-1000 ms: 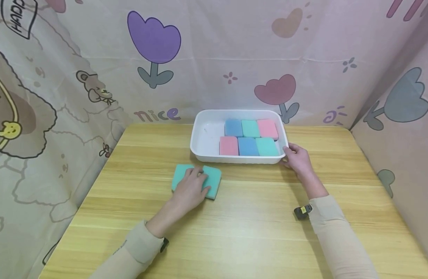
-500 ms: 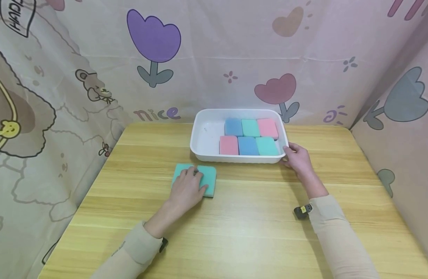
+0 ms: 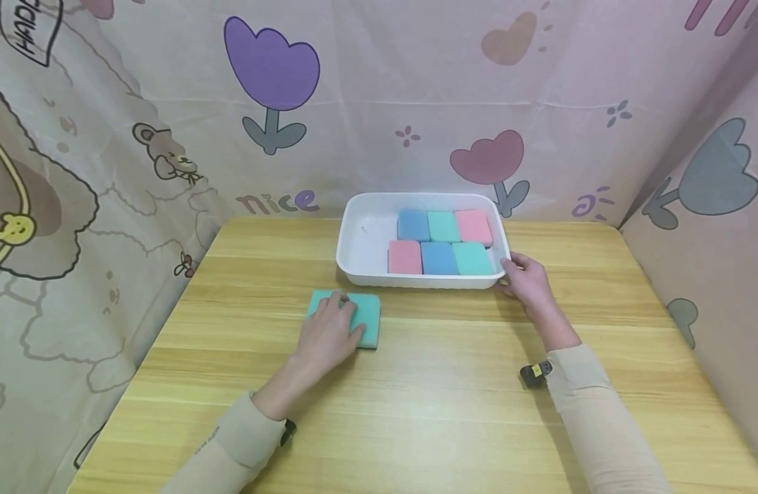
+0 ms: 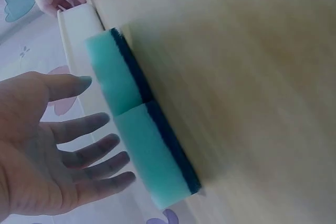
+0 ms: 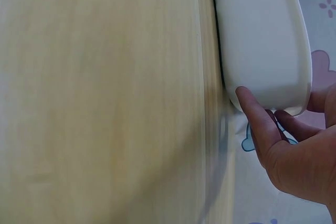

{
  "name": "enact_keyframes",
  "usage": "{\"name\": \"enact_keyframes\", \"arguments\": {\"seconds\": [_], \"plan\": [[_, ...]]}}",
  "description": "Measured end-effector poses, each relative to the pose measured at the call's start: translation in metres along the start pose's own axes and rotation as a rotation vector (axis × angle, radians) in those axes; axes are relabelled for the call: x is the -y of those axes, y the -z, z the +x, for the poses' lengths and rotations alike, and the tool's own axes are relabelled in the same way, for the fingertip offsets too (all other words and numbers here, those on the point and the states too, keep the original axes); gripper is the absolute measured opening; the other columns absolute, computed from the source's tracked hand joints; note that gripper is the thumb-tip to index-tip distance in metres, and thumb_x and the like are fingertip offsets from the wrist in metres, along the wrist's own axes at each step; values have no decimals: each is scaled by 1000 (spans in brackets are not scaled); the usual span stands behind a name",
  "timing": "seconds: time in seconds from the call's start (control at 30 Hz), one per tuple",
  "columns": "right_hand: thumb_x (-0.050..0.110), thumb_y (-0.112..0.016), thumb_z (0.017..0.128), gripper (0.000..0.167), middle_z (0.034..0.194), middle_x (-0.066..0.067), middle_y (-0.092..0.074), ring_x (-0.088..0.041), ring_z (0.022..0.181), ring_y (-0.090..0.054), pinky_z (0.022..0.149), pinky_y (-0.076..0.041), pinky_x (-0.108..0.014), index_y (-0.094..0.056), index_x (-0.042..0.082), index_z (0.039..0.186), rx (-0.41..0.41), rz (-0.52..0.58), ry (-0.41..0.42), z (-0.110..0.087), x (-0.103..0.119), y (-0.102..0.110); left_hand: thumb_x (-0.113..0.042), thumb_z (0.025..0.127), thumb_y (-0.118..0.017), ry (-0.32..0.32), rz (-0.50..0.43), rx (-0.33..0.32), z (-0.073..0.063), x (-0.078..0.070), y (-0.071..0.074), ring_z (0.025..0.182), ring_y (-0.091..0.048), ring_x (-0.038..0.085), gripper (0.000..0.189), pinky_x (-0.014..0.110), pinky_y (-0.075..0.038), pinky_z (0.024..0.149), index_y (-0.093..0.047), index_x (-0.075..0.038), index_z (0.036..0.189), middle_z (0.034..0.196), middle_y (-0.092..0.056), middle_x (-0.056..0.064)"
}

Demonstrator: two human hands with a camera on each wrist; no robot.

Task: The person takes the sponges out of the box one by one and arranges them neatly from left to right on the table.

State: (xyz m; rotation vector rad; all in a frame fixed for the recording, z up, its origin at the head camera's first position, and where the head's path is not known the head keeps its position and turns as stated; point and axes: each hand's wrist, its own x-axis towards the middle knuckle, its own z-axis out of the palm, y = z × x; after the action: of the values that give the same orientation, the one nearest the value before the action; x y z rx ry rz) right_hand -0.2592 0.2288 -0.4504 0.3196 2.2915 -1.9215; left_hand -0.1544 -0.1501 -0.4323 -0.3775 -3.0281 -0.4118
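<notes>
Two green sponges with dark scouring undersides lie side by side on the table, their ends meeting in the left wrist view. The right sponge (image 3: pixel 369 317) shows most; the left sponge (image 4: pixel 155 156) is largely covered by my left hand (image 3: pixel 329 335) in the head view. That hand is over the pair with fingers spread and loosely bent; whether the fingertips touch the foam I cannot tell. Behind stands a white tray (image 3: pixel 368 245). My right hand (image 3: pixel 529 283) holds its front right corner, thumb and fingers around the wall (image 5: pixel 262 51).
Inside the tray, two rows of blue, green and pink sponges (image 3: pixel 439 259) fill the middle and right. A patterned curtain (image 3: pixel 379 82) hangs behind the wooden table (image 3: pixel 440 398) and down both sides.
The right green sponge has slid left and straightened, closing up against the other one. My left hand has shifted slightly left. The right hand and tray stay in place.
</notes>
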Motion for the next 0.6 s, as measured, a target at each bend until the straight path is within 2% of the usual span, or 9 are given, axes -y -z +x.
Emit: {"name": "enact_keyframes", "arguments": {"seconds": [0.13, 0.27, 0.37, 0.5, 0.6], "plan": [[28, -45, 111, 61, 162, -30, -31, -44, 140, -47, 99, -57, -34, -27, -3, 161, -1, -10, 2, 0, 0, 0, -28, 96, -75, 14, -74, -68, 8, -1, 10, 119, -62, 41, 47, 55, -64, 81, -66, 1, 131, 136, -60, 21], [28, -44, 111, 61, 162, -29, -31, -44, 140, -47, 98, -58, -34, -27, -2, 161, -1, -21, 7, -1, -1, 0, -26, 97, -72, 37, -220, -121, 23, -2, 21, 112, -64, 36, 55, 46, -64, 73, -55, -1, 143, 136, -58, 21], [29, -45, 111, 61, 162, -28, -31, -43, 141, -47, 99, -58, -35, -28, -1, 161, 1, -21, 5, -1, 0, 0, -25, 99, -70, 70, -378, -156, 37, -1, 27, 113, -63, 34, 57, 43, -61, 78, -49, -3, 148, 138, -56, 19], [28, -45, 111, 61, 162, -29, -31, -44, 141, -47, 99, -58, -35, -27, -2, 161, 4, -9, 9, -1, 0, -1, -25, 101, -67, 110, -598, -199, 58, 0, 35, 122, -59, 34, 58, 46, -59, 91, -47, -4, 150, 143, -54, 16], [27, -45, 111, 61, 162, -30, -32, -45, 140, -47, 100, -57, -36, -28, -3, 161, 3, -3, 13, -1, 1, -1, -26, 101, -66, 148, -728, -196, 78, 0, 42, 125, -59, 33, 58, 46, -59, 96, -46, -4, 151, 146, -54, 15]]}}
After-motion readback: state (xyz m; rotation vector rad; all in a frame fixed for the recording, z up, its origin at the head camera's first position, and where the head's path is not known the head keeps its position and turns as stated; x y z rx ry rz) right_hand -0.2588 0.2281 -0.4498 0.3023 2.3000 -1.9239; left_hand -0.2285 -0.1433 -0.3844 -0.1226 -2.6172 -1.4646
